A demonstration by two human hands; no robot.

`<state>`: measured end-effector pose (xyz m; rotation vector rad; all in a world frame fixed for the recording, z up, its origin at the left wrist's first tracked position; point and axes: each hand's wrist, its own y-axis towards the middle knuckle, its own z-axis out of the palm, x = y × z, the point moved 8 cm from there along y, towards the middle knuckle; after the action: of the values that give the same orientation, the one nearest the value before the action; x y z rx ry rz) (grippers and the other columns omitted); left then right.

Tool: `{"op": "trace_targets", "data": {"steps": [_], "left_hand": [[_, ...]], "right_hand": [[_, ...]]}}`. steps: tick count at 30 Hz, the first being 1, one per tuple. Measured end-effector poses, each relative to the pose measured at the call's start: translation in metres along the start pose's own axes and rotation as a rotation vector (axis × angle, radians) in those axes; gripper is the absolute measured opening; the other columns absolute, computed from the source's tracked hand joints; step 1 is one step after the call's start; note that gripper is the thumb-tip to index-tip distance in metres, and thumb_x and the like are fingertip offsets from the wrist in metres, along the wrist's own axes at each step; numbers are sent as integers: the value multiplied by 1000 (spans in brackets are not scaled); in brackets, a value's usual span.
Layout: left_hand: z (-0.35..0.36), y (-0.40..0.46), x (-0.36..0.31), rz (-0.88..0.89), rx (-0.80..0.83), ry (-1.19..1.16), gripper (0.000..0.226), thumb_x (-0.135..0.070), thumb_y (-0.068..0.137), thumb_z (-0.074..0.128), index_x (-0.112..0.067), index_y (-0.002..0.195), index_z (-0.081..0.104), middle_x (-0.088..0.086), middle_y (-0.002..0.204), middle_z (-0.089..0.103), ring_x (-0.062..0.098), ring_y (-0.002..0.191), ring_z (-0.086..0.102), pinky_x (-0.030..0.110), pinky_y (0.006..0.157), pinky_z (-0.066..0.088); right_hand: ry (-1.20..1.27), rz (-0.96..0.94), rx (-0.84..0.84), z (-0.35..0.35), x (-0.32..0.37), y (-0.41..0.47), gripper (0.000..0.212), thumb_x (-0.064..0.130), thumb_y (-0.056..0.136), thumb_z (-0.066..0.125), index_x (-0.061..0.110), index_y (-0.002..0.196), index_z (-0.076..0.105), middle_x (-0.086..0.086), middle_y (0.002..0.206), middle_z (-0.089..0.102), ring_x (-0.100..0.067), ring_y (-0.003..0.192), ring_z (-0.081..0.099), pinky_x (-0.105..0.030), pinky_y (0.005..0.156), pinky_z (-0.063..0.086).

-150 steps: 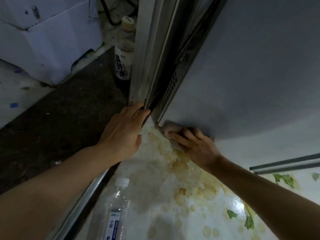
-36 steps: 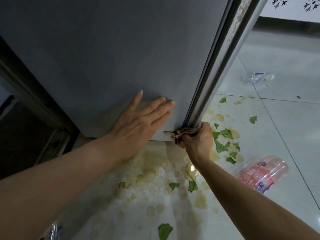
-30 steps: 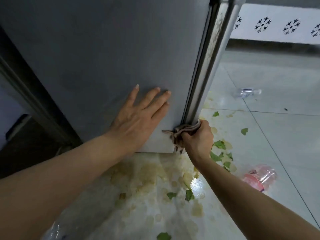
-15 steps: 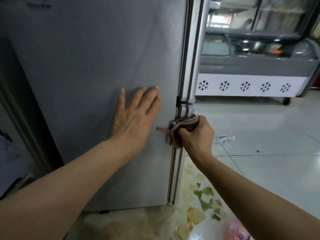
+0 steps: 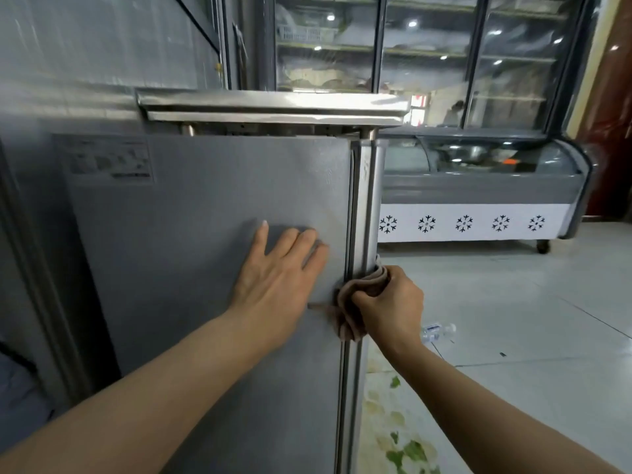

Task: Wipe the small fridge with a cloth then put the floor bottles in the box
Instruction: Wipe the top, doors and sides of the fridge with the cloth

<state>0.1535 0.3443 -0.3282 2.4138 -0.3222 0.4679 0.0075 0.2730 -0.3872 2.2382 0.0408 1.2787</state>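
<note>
While your left hand (image 5: 273, 285) lies flat with fingers spread wide against the grey side panel of the small fridge (image 5: 205, 234), your right hand (image 5: 390, 302) has its fingers closed tight around a brownish cloth (image 5: 349, 302), pressing it onto the fridge's metal front corner edge. A clear plastic bottle (image 5: 437, 331) lies on its side on the tiled floor (image 5: 513, 319), just to the right of your right wrist and farther away. Green leaf scraps (image 5: 407, 449) and pale stains mark the near floor beside the fridge. A display freezer (image 5: 478, 200) stands along the far wall.
</note>
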Motion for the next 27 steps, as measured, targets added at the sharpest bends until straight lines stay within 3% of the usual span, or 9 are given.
{"op": "trace_targets", "data": {"steps": [5,9,11,16,20,21,24,27], "left_hand": [[-29,23,15,-27,-98,-9,76,-9,75,53,-18,142,19,6,151,11,24,137,13,54,112,1],[-50,44,40,-134,-153,-1,90,-9,75,60,-22,145,6,5,152,-7,26,139,-4,53,111,-10],[-59,54,55,-189,-162,-2,92,-12,74,63,-21,145,4,5,153,0,26,141,0,53,111,-10],[-67,65,77,-246,-133,-37,72,-16,79,58,-18,140,20,-1,139,32,21,130,29,54,113,0],[-67,67,76,-231,-144,-34,65,-15,78,60,-20,134,29,0,131,38,21,121,37,53,112,7],[-67,68,76,-233,-148,-39,62,-15,77,61,-20,131,31,0,129,39,21,120,38,51,112,9],[-70,70,77,-233,-179,-66,51,-17,76,61,-20,122,38,1,123,42,22,115,39,46,107,19],[-73,72,79,-229,-211,-91,45,-19,76,62,-19,116,42,3,117,44,23,110,41,40,98,26]], "right_hand": [[-61,-33,10,-8,24,18,26,17,66,69,10,88,58,-8,84,65,-28,81,59,-36,69,49],[-71,-111,18,-21,49,32,26,18,64,72,11,83,55,-4,78,62,-24,74,56,-28,60,40],[-72,-163,-2,-31,69,43,26,18,64,72,12,81,54,-2,77,60,-20,72,54,-28,59,38],[-42,-249,-76,-55,117,66,27,15,62,72,10,85,58,-3,80,63,-21,75,57,-30,62,45],[-38,-334,-102,-66,145,77,49,13,63,72,12,111,63,-5,99,65,-23,91,60,-37,76,51],[-50,-358,-105,-67,150,78,48,13,64,71,12,111,64,-4,100,65,-23,91,59,-36,74,50],[-158,-430,-117,-67,159,78,17,14,67,68,19,82,60,4,86,57,-21,73,53,-27,53,37],[-212,-504,-114,-69,165,80,12,15,70,67,11,80,62,1,79,58,-23,69,53,-32,55,41]]}}
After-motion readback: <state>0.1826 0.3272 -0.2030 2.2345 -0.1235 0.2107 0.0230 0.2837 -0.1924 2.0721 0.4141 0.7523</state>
